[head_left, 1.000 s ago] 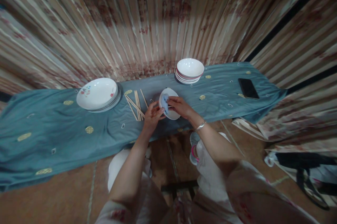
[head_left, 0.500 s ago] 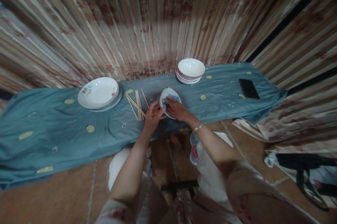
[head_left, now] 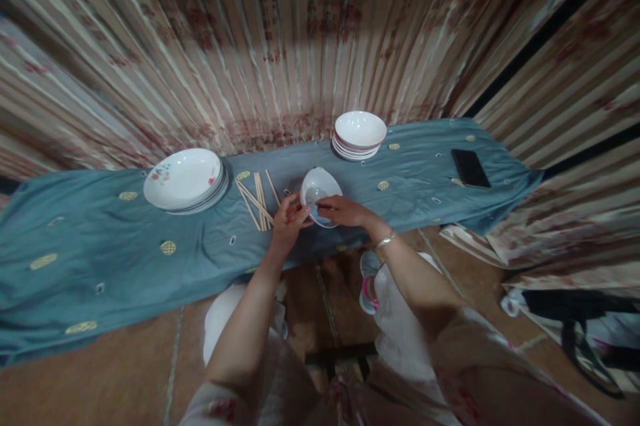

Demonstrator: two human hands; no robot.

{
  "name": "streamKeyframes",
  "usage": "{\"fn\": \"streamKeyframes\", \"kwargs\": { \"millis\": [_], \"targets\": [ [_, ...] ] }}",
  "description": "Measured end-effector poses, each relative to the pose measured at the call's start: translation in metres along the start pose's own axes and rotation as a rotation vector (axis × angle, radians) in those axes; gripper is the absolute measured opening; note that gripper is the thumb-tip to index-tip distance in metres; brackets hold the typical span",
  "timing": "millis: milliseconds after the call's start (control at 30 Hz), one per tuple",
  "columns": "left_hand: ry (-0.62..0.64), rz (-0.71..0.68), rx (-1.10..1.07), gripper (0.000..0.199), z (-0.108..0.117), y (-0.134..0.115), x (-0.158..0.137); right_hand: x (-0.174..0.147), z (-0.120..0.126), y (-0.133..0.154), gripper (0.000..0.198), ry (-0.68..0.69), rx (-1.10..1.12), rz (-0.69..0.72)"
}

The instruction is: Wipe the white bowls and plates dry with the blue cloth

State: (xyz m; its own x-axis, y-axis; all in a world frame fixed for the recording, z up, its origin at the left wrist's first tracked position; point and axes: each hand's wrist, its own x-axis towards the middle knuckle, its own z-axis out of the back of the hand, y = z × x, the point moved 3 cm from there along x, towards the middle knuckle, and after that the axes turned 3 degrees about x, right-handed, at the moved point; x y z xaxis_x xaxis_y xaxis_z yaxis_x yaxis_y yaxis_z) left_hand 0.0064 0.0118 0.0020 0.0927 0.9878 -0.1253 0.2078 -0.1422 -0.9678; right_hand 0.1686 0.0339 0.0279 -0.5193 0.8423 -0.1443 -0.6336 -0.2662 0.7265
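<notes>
A white bowl (head_left: 323,181) is tilted at the front edge of the cloth-covered table. My left hand (head_left: 290,220) grips its left rim, fingers closed on it. Inside the bowl, my right hand (head_left: 344,211) presses a light blue cloth (head_left: 326,210) against the near wall; its fingers are closed and most of the cloth is hidden beneath them. Just left of my left hand lie several wooden chopsticks (head_left: 259,198), some crossing each other.
A stack of white plates (head_left: 183,179) with floral decoration stands on the left. Behind the held bowl is a stack of white bowls (head_left: 360,129). A black phone (head_left: 471,169) lies on the right of the blue-green tablecloth (head_left: 135,273). A pleated curtain (head_left: 295,46) hangs behind.
My right hand has shifted with the cloth toward the near side of the bowl, exposing more of its white inside. My left hand keeps hold of the rim.
</notes>
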Motion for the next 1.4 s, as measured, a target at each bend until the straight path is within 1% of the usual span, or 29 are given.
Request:
{"fn": "streamKeyframes", "kwargs": {
  "millis": [67,167,300,433,533,633,767,900,1000,1100,1167,1300,1400],
  "targets": [
    [0.003,-0.007,0.003,0.057,0.0,0.001,0.0,0.001,-0.001,-0.002,0.028,0.005,0.159,0.032],
    [0.007,-0.018,0.015,0.057,0.001,0.003,0.002,0.005,-0.007,-0.004,0.024,-0.035,0.468,0.053],
    [0.0,-0.015,0.036,0.058,0.003,0.006,0.004,0.008,-0.015,-0.005,0.025,-0.117,0.828,-0.003],
    [0.009,-0.017,0.046,0.058,0.004,0.007,0.005,0.011,-0.018,-0.001,0.025,-0.214,1.058,-0.055],
    [0.01,-0.021,0.041,0.057,0.004,0.006,0.004,0.012,-0.02,0.002,0.027,-0.249,1.134,-0.052],
    [0.023,-0.021,0.038,0.056,0.004,0.005,0.003,0.013,-0.019,0.004,0.031,-0.294,1.15,-0.036],
    [0.049,-0.03,0.039,0.057,0.002,0.005,0.003,0.014,-0.014,0.005,0.034,-0.408,1.141,0.029],
    [0.037,-0.022,0.03,0.062,0.002,0.006,0.004,0.018,-0.009,0.007,0.04,-0.482,1.06,0.068],
    [0.035,-0.017,0.013,0.062,0.002,0.006,0.004,0.02,-0.009,0.008,0.045,-0.5,0.927,0.071],
    [0.031,-0.019,-0.002,0.061,0.003,0.006,0.003,0.02,-0.012,0.012,0.043,-0.474,0.722,0.076],
    [0.034,-0.022,-0.012,0.061,0.003,0.008,0.003,0.018,-0.013,0.015,0.043,-0.423,0.616,0.083],
    [0.025,-0.031,-0.041,0.065,0.004,0.015,0.005,0.013,-0.011,0.019,0.049,-0.345,0.457,0.088],
    [0.004,-0.043,-0.037,0.063,0.005,0.017,0.005,0.01,-0.008,0.017,0.045,-0.324,0.361,0.045]
  ]
}}
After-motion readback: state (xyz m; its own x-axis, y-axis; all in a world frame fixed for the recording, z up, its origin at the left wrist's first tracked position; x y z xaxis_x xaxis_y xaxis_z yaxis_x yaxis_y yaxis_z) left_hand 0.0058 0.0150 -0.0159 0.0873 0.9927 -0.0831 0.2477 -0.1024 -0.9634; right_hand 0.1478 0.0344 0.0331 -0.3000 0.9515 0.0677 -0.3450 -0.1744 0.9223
